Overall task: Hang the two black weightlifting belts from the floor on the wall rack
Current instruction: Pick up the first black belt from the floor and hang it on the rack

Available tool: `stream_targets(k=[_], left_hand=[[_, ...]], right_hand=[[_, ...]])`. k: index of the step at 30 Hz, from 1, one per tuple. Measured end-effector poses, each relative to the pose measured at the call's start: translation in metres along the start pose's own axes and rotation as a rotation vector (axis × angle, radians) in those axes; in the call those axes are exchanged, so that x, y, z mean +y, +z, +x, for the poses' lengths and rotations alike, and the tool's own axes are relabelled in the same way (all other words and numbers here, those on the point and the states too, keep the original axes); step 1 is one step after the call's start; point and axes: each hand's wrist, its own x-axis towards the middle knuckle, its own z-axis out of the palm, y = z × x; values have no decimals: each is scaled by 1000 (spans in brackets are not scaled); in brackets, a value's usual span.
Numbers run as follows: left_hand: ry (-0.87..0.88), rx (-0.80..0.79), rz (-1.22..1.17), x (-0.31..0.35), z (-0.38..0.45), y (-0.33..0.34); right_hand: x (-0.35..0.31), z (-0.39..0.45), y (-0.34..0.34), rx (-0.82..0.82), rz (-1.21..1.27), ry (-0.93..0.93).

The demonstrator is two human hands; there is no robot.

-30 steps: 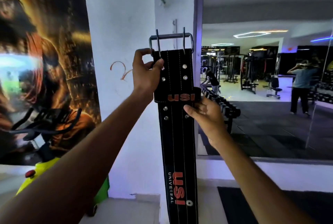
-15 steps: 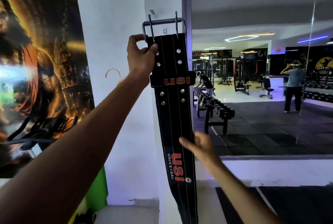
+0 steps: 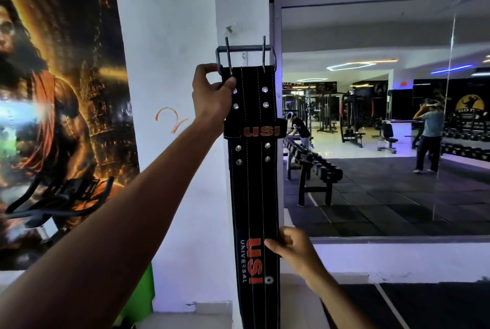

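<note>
A long black weightlifting belt (image 3: 253,191) with red USI lettering hangs upright in front of the white pillar (image 3: 169,63). Its steel buckle (image 3: 245,49) with two prongs is at the top, held up against the pillar's corner. My left hand (image 3: 212,95) grips the belt's upper left edge just under the buckle. My right hand (image 3: 293,245) pinches the belt's right edge lower down, beside the large USI logo. No wall rack or hook is visible; the buckle covers that spot. A second belt is not in view.
A large wall mirror (image 3: 384,116) fills the right side, reflecting dumbbell racks, machines and people. A dark poster (image 3: 58,106) covers the wall on the left, with black bike handlebars (image 3: 53,201) in front of it. A green object (image 3: 140,299) stands at the pillar's base.
My right hand slid down the belt from the USI loop to the lower logo and now pinches the edge. The left hand kept its grip near the buckle.
</note>
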Motion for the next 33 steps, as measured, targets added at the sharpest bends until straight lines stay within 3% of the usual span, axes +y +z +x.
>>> stream_targets(k=[3, 7, 12, 17, 21, 26, 33], left_hand=[[17, -21, 2, -2, 2, -5], [16, -26, 10, 1, 0, -8], [14, -45, -37, 4, -4, -11], [30, -77, -43, 1, -11, -16], [49, -95, -3, -5, -13, -23], [45, -290, 61, -23, -32, -42], [-111, -528, 131, -122, -85, -70]], right_hand=[[-70, 12, -17, -61, -61, -74], [-178, 42, -46, 165, 125, -280], [-249, 63, -42, 32, 278, -335], [-263, 81, -33, 267, 276, -380], [-263, 89, -25, 341, 300, -355], [-260, 96, -22, 406, 325, -362], [-253, 95, -23, 418, 358, -309]])
